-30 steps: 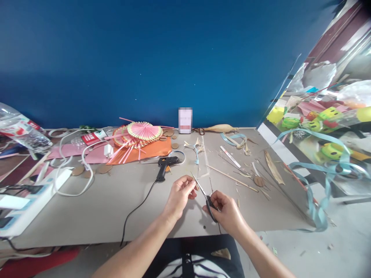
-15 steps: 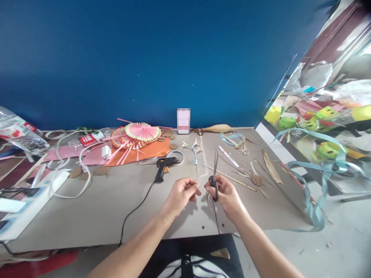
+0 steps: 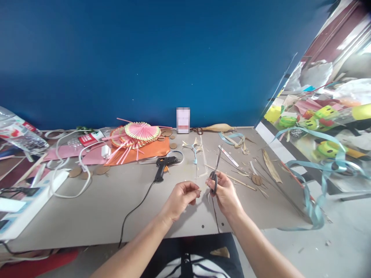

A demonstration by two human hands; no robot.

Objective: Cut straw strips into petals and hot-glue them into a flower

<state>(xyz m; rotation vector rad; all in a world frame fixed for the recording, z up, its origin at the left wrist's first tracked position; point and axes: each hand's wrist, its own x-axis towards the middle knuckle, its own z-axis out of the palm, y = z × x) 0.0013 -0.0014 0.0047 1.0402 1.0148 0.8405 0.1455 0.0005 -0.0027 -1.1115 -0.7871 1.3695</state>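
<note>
Over the front middle of the table, my left hand (image 3: 183,197) is closed in a pinch. A tiny pale bit shows at its fingertips, too small to name. My right hand (image 3: 225,193) grips dark-handled scissors (image 3: 214,180), whose blades point up and away from me and look nearly closed. A small gap separates the two hands' fingertips. Beyond them lies a small blue-stemmed piece with pale, splayed ends (image 3: 195,153). To the left of it, a black hot glue gun (image 3: 161,168) rests on the table.
Pink paper fans (image 3: 142,132) lie on orange paper (image 3: 158,148) at the back left. A phone (image 3: 183,120) leans against the blue wall. Dry strips, a white marker-like stick (image 3: 228,156) and blue ribbon (image 3: 314,208) lie right. A power strip (image 3: 34,208) stands left.
My right hand has risen slightly, and the scissors' tips have swung a little to the right. My left hand has dropped slightly, still pinched.
</note>
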